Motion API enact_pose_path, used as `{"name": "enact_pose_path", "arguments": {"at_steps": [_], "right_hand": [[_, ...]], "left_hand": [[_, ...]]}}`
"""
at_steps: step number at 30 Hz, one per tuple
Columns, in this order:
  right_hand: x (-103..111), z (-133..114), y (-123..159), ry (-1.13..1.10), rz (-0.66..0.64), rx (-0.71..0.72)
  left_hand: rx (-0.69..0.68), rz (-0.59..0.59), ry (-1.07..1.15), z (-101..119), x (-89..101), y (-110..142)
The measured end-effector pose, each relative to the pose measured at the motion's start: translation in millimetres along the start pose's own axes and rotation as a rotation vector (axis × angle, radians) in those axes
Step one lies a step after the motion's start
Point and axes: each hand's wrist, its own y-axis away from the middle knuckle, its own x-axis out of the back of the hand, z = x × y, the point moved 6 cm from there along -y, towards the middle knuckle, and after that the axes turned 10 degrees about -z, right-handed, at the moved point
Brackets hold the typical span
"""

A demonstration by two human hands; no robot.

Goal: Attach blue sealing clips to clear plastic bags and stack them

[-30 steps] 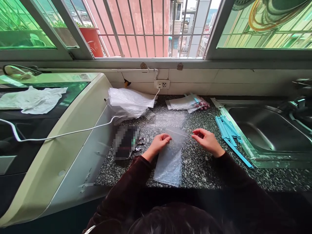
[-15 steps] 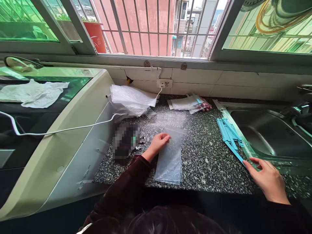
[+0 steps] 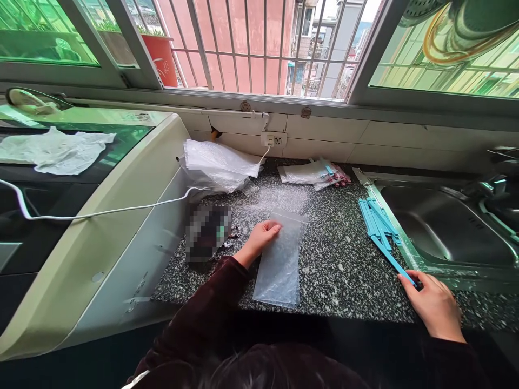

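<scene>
My left hand (image 3: 263,237) is closed on the left edge of a clear plastic zip bag (image 3: 279,270), which lies on the speckled counter; a second bag edge shows under it. My right hand (image 3: 436,302) grips the near end of a flat light-blue strip (image 3: 391,258) between thumb and fingers. The strip's far end still meets a loose pile of similar blue strips (image 3: 375,216) beside the sink. Whether the strip is a stick or a file I cannot tell.
At the back lie filled clear bags (image 3: 314,174) with blue and dark red pieces. White plastic sheets (image 3: 221,162) sit by the wall socket (image 3: 273,140). A blurred dark object (image 3: 206,232) is left of my hand. A steel sink (image 3: 438,221) is on the right, a pale appliance (image 3: 121,200) on the left.
My right hand has shifted slightly left and its fingers have closed on the end of the blue strip. My left hand stays at the bag.
</scene>
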Motion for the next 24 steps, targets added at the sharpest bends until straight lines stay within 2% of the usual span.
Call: {"name": "enact_pose_path", "arguments": {"at_steps": [4, 7, 12, 17, 24], "right_hand": [[-1, -7, -5, -0.003, -0.027, -0.043], [-2, -26, -13, -0.024, -0.030, 0.003], [1, -80, -29, -0.082, 0.022, 0.220], [5, -138, -45, -0.153, 0.021, 0.427], [4, -206, -59, -0.304, -0.050, 0.635]], "left_hand": [[0.006, 0.003, 0.017, -1, 0.8, -1], [0.003, 0.002, 0.037, -1, 1.8, -2], [0.023, -0.012, 0.089, -2, 1.9, -2], [0.076, -0.030, 0.146, -5, 1.1, -2], [0.110, -0.017, 0.213, -4, 1.7, -3]]}}
